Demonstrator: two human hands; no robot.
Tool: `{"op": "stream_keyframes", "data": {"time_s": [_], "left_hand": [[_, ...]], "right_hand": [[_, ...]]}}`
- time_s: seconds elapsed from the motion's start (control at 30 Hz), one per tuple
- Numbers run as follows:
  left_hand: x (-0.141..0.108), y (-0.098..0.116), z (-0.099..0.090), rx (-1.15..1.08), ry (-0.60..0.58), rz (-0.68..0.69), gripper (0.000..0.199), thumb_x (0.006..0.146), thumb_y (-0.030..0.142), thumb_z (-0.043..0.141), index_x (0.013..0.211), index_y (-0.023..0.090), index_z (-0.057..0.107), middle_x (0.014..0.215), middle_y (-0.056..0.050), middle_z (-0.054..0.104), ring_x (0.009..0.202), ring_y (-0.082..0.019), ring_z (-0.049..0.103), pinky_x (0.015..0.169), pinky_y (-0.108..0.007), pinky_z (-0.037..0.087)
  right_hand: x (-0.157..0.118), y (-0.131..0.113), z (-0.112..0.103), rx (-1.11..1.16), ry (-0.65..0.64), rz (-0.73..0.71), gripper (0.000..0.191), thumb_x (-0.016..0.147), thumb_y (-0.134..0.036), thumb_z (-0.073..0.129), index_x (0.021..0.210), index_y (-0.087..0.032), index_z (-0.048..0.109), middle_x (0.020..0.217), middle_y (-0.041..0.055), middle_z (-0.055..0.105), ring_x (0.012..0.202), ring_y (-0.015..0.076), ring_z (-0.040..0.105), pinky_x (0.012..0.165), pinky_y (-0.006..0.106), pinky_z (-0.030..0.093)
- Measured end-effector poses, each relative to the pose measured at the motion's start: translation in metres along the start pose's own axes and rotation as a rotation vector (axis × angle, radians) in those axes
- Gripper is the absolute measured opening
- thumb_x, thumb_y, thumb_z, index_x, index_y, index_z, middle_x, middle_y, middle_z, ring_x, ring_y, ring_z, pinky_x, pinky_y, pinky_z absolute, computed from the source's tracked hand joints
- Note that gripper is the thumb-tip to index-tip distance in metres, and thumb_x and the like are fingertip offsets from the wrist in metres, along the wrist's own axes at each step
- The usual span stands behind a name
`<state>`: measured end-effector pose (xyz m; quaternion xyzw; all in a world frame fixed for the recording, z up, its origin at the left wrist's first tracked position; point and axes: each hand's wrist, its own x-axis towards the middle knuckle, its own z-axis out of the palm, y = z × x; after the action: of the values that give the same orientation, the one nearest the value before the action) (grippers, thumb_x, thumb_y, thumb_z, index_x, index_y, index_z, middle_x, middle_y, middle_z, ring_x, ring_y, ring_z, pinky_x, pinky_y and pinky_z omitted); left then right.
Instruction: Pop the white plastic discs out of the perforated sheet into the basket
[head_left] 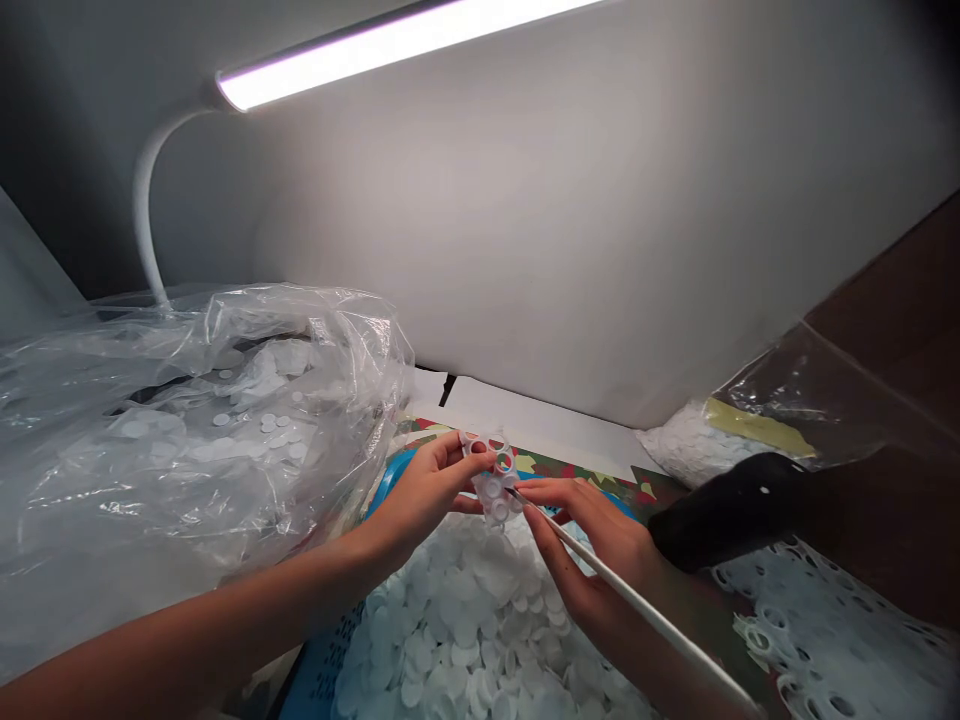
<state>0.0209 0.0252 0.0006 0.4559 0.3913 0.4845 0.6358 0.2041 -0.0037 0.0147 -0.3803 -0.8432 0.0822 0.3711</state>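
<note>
Between the fingers and thumb of my left hand (442, 475) is a small translucent plastic sheet with round holes (495, 490), held up over the basket. My right hand (592, 525) grips a slim white-handled tool (637, 600) like a pen; its thin dark tip meets or nearly meets the lower part of the sheet. I cannot tell what kind of tool it is. Below both hands, a blue basket (319, 665) holds a heap of white translucent discs (465, 620). Some discs and part of the rim are hidden by my hands and forearms.
A large clear plastic bag (360, 350) with white discs inside lies at left. A lit lamp (405, 50) hangs above on a bent white neck. At right are a black rounded object (727, 510), a bag of white material (690, 440) and punched plastic sheets (840, 640).
</note>
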Motion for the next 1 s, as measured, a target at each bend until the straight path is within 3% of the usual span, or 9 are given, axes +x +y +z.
{"op": "stream_keyframes", "data": {"time_s": [0.17,0.33,0.57,0.87,1.0], "left_hand": [[0.000,-0.001,0.000,-0.026,-0.012,-0.005,0.020,0.083,0.035,0.064,0.081,0.016,0.058,0.085,0.000,0.062,0.071,-0.012,0.063,0.070,-0.029,0.058],[-0.003,0.001,0.002,-0.018,-0.041,0.041,0.020,0.082,0.033,0.066,0.080,0.016,0.059,0.084,0.000,0.060,0.078,-0.012,0.062,0.076,-0.029,0.057],[-0.004,0.003,0.006,0.043,-0.103,0.079,0.018,0.084,0.030,0.065,0.081,0.015,0.057,0.075,0.000,0.062,0.074,-0.013,0.065,0.063,-0.021,0.050],[-0.007,0.005,0.007,0.101,-0.112,0.113,0.017,0.087,0.030,0.061,0.080,0.015,0.057,0.071,0.001,0.060,0.067,-0.010,0.060,0.060,-0.021,0.043],[-0.007,0.005,0.006,0.115,-0.073,0.145,0.019,0.088,0.034,0.059,0.081,0.017,0.057,0.072,0.003,0.056,0.060,-0.008,0.051,0.056,-0.021,0.039]], "right_hand": [[-0.002,0.008,0.002,-0.125,-0.020,-0.103,0.019,0.088,-0.012,0.057,0.105,-0.019,0.062,0.106,0.0057,0.068,0.099,0.0184,0.061,0.090,0.033,0.048],[-0.004,0.013,0.008,-0.202,0.040,-0.117,0.017,0.088,-0.013,0.058,0.102,-0.020,0.064,0.105,0.0048,0.068,0.091,0.0178,0.062,0.087,0.033,0.050],[-0.003,0.013,0.006,-0.116,0.001,-0.034,0.017,0.089,-0.017,0.056,0.101,-0.022,0.066,0.097,0.0039,0.068,0.085,0.0171,0.062,0.076,0.030,0.052],[0.000,0.012,0.003,-0.086,-0.065,-0.046,0.015,0.089,-0.018,0.057,0.096,-0.023,0.068,0.096,0.0030,0.069,0.087,0.0185,0.063,0.077,0.031,0.052],[0.000,0.009,0.004,-0.069,0.012,-0.074,0.014,0.088,-0.016,0.056,0.097,-0.021,0.067,0.098,0.0051,0.068,0.090,0.0186,0.063,0.087,0.035,0.049]]}}
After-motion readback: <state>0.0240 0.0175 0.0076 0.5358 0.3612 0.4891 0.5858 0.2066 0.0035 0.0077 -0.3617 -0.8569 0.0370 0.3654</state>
